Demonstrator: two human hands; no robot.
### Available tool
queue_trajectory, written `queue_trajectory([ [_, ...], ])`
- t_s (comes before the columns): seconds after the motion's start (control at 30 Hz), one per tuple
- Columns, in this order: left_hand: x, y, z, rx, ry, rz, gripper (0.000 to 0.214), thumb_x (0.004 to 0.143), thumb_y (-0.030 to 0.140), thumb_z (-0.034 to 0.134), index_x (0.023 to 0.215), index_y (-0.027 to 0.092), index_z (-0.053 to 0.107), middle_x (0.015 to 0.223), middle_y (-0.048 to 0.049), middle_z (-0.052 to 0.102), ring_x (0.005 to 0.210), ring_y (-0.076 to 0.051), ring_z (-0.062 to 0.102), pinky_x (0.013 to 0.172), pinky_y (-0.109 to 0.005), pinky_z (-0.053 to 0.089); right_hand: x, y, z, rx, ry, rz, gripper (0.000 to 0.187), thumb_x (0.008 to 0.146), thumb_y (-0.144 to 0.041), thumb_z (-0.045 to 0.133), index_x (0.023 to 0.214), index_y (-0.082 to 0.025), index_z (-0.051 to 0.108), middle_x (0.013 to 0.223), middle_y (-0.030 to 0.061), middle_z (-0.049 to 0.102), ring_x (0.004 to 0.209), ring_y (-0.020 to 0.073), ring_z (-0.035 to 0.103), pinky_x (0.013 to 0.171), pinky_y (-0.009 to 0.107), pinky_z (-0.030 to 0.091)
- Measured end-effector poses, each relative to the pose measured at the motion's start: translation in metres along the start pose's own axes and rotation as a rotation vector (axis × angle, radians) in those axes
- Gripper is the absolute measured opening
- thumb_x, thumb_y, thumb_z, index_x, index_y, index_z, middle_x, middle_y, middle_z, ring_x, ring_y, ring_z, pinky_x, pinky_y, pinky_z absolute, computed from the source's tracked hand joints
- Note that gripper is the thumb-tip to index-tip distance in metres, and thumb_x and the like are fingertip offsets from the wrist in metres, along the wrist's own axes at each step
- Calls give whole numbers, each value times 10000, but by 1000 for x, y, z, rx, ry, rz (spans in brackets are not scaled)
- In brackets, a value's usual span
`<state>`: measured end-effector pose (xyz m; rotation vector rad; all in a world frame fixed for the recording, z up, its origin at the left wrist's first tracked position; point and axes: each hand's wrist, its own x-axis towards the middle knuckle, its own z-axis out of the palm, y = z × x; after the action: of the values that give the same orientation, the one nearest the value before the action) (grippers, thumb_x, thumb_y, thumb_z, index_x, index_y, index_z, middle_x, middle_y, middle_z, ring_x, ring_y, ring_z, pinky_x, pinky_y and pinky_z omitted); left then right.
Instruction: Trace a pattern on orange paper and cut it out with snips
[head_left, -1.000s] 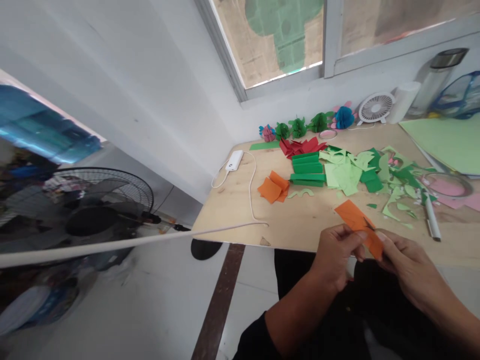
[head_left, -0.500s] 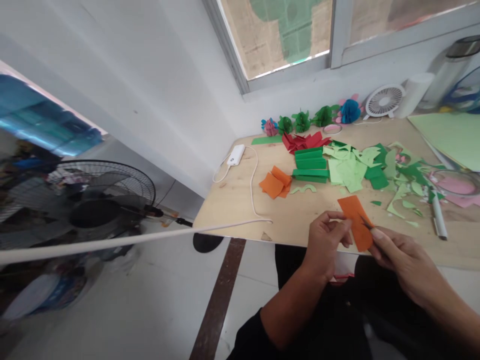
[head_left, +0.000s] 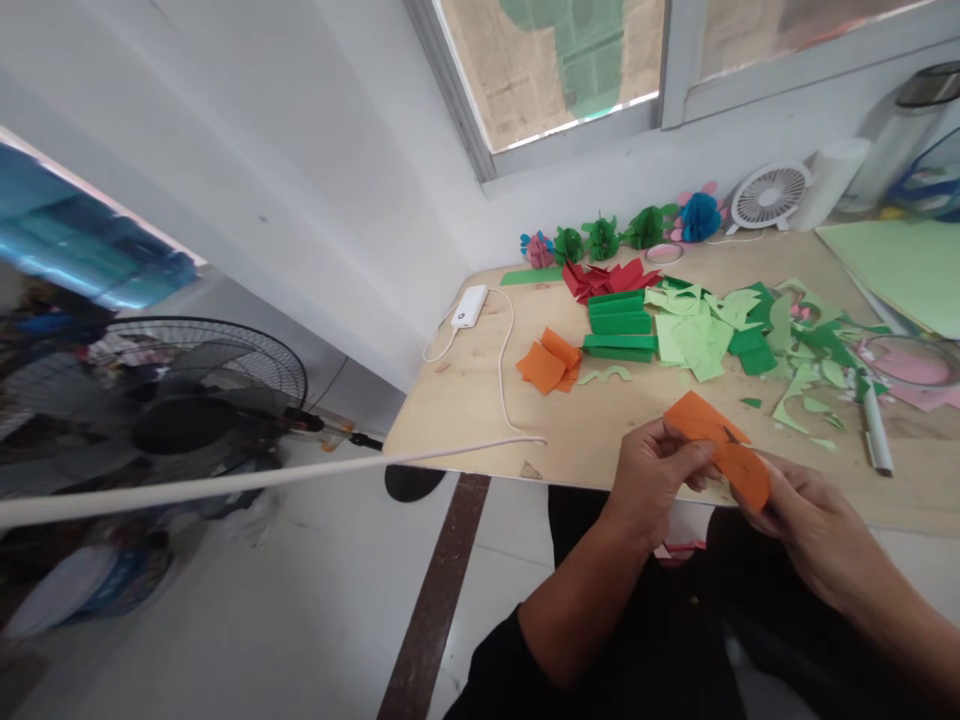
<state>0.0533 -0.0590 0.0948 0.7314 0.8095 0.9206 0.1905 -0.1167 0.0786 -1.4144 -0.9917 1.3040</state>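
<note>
My left hand [head_left: 658, 478] pinches one end of a folded orange paper piece [head_left: 716, 447] over the near edge of the wooden table [head_left: 465, 400]. My right hand [head_left: 799, 515] holds the paper's other, rounded end, fingers closed under it. A small dark tip shows at the paper's middle; I cannot make out what it is. Both hands sit just in front of my dark-clothed lap.
On the table lie orange folded pieces [head_left: 551, 365], dark green strips [head_left: 619, 325], light green scraps [head_left: 701, 335], red pieces [head_left: 607, 278], a white pen [head_left: 876, 432], a white power bank [head_left: 470, 305] with a cable, paper flowers [head_left: 600, 240] and a small fan [head_left: 769, 196]. A floor fan [head_left: 176, 415] stands at left.
The orange paper has turned from upright to lying more flat between my hands, its rounded end now over my right fingers. My left fingers have closed on its upper end.
</note>
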Motion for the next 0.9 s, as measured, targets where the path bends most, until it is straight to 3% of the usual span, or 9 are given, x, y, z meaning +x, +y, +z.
queue_trajectory([
  [0.23,-2,1,7,-36,72,31,227,614,332,795,676,156,667,543,11,623,489,-76,489,527,-225,354,-2,-3,4,-89,29,-2,677,794,-797,554,496,-216,375,524,-26,298,500,93,241,452,261,234],
  [0.37,-3,1,10,-34,87,44,191,619,316,767,639,162,656,527,18,605,478,-68,468,528,-226,355,-2,-6,7,-95,51,-15,673,800,-794,545,485,-219,389,513,-23,307,493,95,250,445,258,239],
  [0.57,-2,3,8,-18,71,34,205,624,333,780,678,157,690,543,11,615,492,-75,478,528,-227,365,1,-7,5,-81,22,-44,695,797,-816,534,481,-214,386,504,-23,311,487,87,254,447,252,236],
  [0.73,0,5,6,10,41,42,251,636,361,812,690,151,686,539,16,614,487,-73,487,547,-229,390,2,-3,0,-77,-17,-1,619,829,-782,543,602,-207,509,536,-37,334,492,83,237,447,251,218],
  [0.9,0,3,6,10,30,29,245,640,349,820,697,151,687,553,1,644,503,-87,516,533,-228,377,1,-6,1,-86,-9,-54,676,825,-785,527,493,-212,394,504,-28,306,475,83,256,451,261,223],
])
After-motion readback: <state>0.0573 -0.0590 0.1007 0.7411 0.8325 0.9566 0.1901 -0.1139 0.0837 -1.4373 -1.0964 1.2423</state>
